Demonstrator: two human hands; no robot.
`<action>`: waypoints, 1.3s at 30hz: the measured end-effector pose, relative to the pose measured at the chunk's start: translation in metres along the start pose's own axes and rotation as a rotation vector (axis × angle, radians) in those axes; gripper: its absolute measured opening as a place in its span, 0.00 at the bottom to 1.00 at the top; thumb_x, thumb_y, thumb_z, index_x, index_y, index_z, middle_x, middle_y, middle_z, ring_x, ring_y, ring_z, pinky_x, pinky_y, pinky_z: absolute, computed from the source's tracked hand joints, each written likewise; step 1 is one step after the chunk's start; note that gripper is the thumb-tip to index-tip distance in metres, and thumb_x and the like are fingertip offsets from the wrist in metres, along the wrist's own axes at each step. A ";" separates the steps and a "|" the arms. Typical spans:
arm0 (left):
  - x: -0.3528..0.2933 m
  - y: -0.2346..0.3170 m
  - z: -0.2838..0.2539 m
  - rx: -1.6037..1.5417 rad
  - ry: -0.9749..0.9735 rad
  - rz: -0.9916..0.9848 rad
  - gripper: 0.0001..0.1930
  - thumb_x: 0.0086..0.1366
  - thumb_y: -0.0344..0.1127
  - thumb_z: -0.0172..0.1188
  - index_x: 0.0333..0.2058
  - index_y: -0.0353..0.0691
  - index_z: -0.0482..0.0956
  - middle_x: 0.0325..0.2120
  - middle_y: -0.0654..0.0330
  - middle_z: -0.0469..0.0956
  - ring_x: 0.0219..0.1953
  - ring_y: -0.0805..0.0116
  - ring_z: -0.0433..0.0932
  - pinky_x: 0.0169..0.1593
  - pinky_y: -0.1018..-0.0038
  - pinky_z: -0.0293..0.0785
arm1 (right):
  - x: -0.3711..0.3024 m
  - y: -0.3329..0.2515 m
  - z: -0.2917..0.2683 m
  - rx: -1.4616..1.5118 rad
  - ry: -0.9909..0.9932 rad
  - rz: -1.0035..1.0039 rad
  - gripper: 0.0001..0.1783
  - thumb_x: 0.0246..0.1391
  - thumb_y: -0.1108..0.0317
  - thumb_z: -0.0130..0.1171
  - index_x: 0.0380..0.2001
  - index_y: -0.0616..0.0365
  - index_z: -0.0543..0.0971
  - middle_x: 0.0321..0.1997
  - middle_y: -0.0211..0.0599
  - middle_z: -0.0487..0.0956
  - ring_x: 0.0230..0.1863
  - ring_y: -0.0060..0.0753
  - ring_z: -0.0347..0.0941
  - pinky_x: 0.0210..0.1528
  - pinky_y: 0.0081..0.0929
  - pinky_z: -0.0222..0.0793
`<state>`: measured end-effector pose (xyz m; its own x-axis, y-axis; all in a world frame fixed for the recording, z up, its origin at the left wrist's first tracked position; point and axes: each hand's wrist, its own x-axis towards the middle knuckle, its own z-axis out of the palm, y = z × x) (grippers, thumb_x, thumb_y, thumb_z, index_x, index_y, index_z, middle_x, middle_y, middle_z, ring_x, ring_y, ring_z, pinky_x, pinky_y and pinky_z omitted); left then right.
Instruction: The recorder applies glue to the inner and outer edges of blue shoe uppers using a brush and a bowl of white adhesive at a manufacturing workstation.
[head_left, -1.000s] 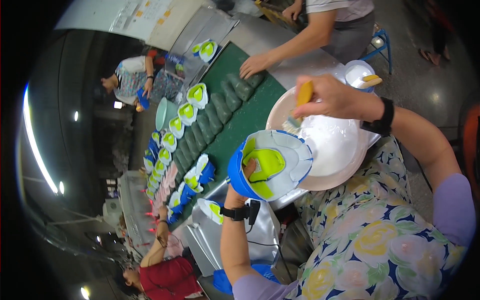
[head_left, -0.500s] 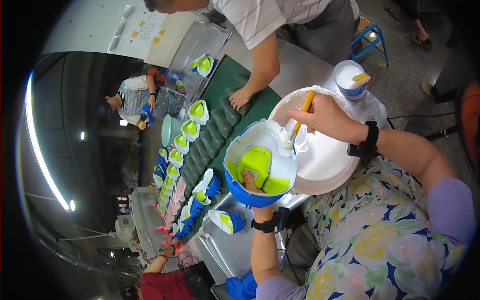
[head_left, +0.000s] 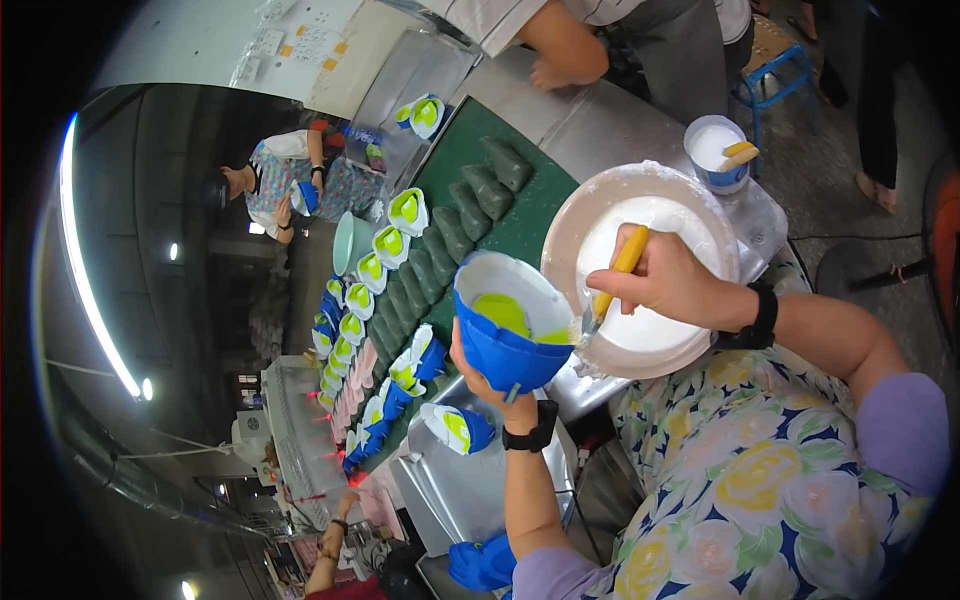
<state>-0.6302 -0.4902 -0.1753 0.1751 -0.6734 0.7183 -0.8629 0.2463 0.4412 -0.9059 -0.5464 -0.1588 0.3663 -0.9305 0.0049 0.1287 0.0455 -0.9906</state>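
My left hand (head_left: 482,378) grips a blue shoe upper (head_left: 515,350) from its left side and below, its opening tilted up. Inside it show a white lining and lime-green patches. My right hand (head_left: 680,282) is closed around the yellow handle of a brush (head_left: 627,262). The brush's white-coated bristles meet the right rim of the upper. Under my right hand stands a wide pale basin (head_left: 562,215) of white liquid, probably glue.
A blue-and-white tub (head_left: 722,180) with a yellow-handled brush stands beyond the basin. Grey-green foot-shaped forms (head_left: 455,235) and more uppers (head_left: 390,243) line a green belt (head_left: 530,150). Another upper (head_left: 458,428) lies nearby. Co-workers stand across and along the belt.
The upper has turned, showing more of its blue outside. The brush has moved down along its right rim. The co-worker's hand across the belt has drawn back from the forms.
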 end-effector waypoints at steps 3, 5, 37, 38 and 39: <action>-0.001 -0.019 -0.009 -0.983 -0.166 -0.851 0.24 0.66 0.35 0.59 0.59 0.35 0.69 0.51 0.52 0.75 0.52 0.60 0.77 0.56 0.61 0.77 | 0.005 -0.008 -0.011 -0.042 0.002 -0.318 0.17 0.56 0.60 0.68 0.31 0.63 0.75 0.22 0.34 0.78 0.23 0.23 0.77 0.27 0.21 0.69; -0.009 -0.026 -0.014 -0.999 -0.345 -0.948 0.22 0.67 0.34 0.58 0.58 0.36 0.70 0.49 0.54 0.77 0.51 0.60 0.78 0.56 0.61 0.77 | 0.011 -0.013 -0.017 -0.230 0.004 -0.584 0.15 0.55 0.61 0.69 0.33 0.59 0.75 0.26 0.34 0.78 0.30 0.25 0.78 0.31 0.22 0.70; -0.010 0.012 -0.006 -1.087 -0.372 -0.933 0.24 0.66 0.28 0.59 0.60 0.35 0.69 0.54 0.57 0.75 0.54 0.66 0.75 0.59 0.70 0.70 | 0.033 -0.029 -0.016 -0.863 -0.447 -0.838 0.11 0.58 0.61 0.60 0.33 0.57 0.74 0.34 0.40 0.77 0.37 0.43 0.77 0.40 0.37 0.73; -0.010 0.011 -0.009 -1.078 -0.334 -0.938 0.24 0.65 0.28 0.59 0.60 0.35 0.69 0.54 0.57 0.75 0.54 0.66 0.75 0.59 0.69 0.70 | 0.031 -0.031 -0.023 -0.908 -0.527 -0.732 0.11 0.59 0.61 0.60 0.33 0.57 0.75 0.34 0.41 0.77 0.37 0.44 0.77 0.40 0.37 0.73; -0.009 0.009 -0.011 -1.070 -0.314 -0.939 0.24 0.65 0.28 0.59 0.60 0.35 0.69 0.54 0.57 0.75 0.54 0.66 0.75 0.59 0.69 0.70 | 0.030 -0.033 -0.028 -0.883 -0.525 -0.775 0.11 0.59 0.61 0.60 0.33 0.57 0.75 0.34 0.41 0.77 0.37 0.44 0.77 0.40 0.37 0.73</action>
<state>-0.6344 -0.4741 -0.1721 0.2342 -0.9625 -0.1371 0.2916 -0.0650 0.9543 -0.9251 -0.5863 -0.1302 0.8136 -0.3422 0.4700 -0.1068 -0.8827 -0.4577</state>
